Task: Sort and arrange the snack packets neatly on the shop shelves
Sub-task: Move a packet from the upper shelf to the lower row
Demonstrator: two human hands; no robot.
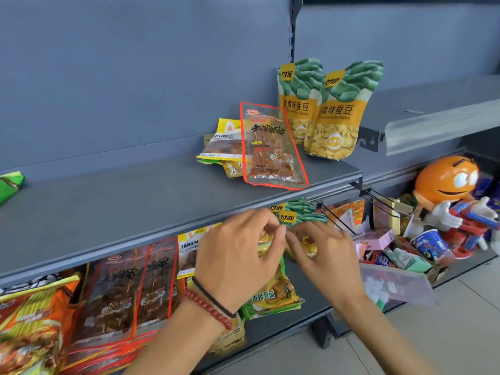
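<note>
The left hand (pixel 235 255) has its fingers (pixel 270 226) curled, thumb and forefinger closing on the yellow foil of the lower broad bean packets (pixel 300 212). Their green tops show just above the fingertips, tucked under the front edge of the upper shelf (pixel 108 201). The right hand (pixel 324 253) meets it from the other side, its fingers (pixel 297 240) bent and pinching the same yellow foil.

To do this well, I judge the grip should stay on the side seams, so that the packets come out level from under the shelf edge. They can then stand face forward beside the upper broad bean packets (pixel 335 112), above and to the right of the fingers.

Left of the fingers, the skewer packets (pixel 130 288) are smeared by blur. The hands cover most of the pinched foil, so I cannot tell whether one packet or two is held. Right of the fingers, the box of mixed goods (pixel 405 255) is too blurred to sort out.
</note>
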